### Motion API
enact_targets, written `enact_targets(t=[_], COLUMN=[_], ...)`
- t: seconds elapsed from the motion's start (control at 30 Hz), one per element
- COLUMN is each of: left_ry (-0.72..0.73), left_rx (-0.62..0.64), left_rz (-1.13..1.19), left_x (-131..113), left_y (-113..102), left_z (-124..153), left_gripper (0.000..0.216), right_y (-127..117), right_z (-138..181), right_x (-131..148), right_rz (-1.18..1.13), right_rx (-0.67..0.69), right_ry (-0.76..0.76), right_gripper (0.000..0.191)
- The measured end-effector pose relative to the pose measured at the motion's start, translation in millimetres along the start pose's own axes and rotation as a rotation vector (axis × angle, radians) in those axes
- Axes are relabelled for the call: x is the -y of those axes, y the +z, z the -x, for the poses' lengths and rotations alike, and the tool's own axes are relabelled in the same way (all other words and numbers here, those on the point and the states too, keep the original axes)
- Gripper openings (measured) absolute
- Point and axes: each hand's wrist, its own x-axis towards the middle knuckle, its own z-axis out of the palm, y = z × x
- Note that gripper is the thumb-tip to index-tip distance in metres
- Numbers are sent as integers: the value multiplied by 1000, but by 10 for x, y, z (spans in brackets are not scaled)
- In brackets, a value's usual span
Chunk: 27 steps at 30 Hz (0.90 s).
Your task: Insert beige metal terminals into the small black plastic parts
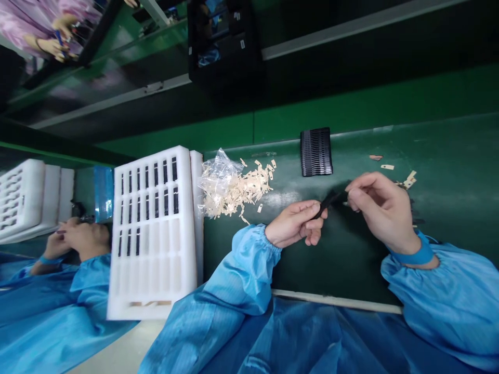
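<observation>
Black strip (326, 204) held by fingers of left hand (295, 223), fingers of right hand (385, 214) narrowed near strip's end, their hold unclear, pale tabs (248, 190) heaped on worktop (448, 171)

Left fingers (310, 211) pinch black strip (327, 201); right fingers (362, 199) near tip.

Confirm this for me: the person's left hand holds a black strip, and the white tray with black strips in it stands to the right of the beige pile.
One thing is wrong: the white tray stands to the left of the beige pile, as the head view shows. The left hand does hold a black strip.
</observation>
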Motion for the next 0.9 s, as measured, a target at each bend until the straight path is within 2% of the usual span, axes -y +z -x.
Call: enact_targets(t=[0.3, 0.5, 0.9], left_ry=[-29, -14, 16], left_rx=[-23, -42, -30], left_rz=[-40, -67, -117], left_x=[25, 22, 37], left_y=[8, 14, 28], left_z=[-16, -18, -24], left_gripper=[40, 40, 42], right_y=[25, 12, 39], right_z=[36, 49, 28], right_x=[9, -3, 10], right_rz=[84, 207, 162], right_rx=[59, 48, 25], right_ry=[41, -16, 25], right_gripper=[13, 17, 17])
